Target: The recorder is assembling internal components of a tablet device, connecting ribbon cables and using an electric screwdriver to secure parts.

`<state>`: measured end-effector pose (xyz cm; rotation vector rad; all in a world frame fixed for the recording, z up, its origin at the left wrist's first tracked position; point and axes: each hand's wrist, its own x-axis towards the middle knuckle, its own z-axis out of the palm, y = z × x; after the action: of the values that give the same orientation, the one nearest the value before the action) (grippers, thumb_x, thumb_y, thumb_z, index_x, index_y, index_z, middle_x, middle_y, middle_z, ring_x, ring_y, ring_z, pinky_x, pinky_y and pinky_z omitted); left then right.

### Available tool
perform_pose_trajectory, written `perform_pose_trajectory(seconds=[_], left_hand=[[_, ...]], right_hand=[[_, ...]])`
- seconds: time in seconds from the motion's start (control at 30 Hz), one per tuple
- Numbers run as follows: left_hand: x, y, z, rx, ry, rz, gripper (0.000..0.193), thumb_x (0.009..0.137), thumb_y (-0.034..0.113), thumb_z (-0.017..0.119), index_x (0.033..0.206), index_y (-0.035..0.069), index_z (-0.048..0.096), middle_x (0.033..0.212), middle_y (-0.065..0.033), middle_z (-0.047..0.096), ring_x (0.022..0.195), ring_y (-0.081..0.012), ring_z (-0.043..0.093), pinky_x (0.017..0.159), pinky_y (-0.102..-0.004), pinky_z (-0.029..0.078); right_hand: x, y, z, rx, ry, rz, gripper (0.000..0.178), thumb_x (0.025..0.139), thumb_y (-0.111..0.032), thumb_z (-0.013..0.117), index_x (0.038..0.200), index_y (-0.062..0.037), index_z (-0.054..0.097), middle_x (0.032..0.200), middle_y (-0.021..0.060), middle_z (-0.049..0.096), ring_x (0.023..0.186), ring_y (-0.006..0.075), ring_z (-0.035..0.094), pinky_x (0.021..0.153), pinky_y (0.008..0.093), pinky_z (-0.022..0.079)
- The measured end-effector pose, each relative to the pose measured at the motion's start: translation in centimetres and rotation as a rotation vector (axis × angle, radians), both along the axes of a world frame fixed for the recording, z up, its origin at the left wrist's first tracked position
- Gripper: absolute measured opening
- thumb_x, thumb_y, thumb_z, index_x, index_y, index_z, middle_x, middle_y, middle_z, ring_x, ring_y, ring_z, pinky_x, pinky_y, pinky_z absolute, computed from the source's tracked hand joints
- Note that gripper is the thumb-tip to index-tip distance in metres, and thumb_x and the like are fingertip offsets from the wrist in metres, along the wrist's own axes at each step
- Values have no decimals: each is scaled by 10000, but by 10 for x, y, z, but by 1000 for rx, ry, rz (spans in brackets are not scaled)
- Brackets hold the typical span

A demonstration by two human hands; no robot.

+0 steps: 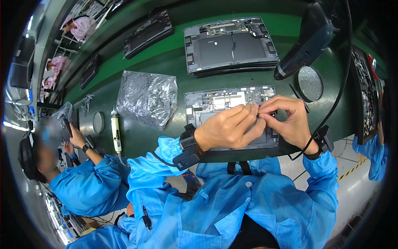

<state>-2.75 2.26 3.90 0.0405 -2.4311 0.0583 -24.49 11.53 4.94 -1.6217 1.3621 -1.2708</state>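
An opened laptop base (203,118) with exposed circuit boards lies flat on the green bench in front of me. Over its right half, my left hand (232,128) reaches in with the fingertips pinched together. My right hand (289,121) meets it there from the right, thumb and forefinger also pressed together. Whatever lies between the fingertips is too small and too hidden to make out. Both hands cover the middle and lower right of the laptop base.
Behind stands a stack of similar laptop bases (232,45). To the left are a clear plastic bag (146,98) and an electric screwdriver (116,132). A round dish (310,84), a black handheld device (304,45) and a hanging cable (342,89) occupy the right. A co-worker (87,182) sits at left.
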Motion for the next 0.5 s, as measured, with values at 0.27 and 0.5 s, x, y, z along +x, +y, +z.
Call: perform_pose_trajectory(seconds=[0.27,0.5], left_hand=[[-14,-4,-8,231,98,27,236,817,66,840,1009,19,712,1227,-197,750,1101,-351,752,960,-461,612],[-5,-13,-23,544,17,151,202,847,28,829,1012,67,720,1283,-143,728,1307,-384,650,1086,-509,473]], right_hand=[[-22,3,-10,-116,270,-118,195,793,66,831,977,5,812,971,139,801,880,286,760,801,373,596],[-36,-10,-36,-254,490,-135,234,796,49,831,1019,-12,796,996,120,772,914,326,725,798,411,585]])
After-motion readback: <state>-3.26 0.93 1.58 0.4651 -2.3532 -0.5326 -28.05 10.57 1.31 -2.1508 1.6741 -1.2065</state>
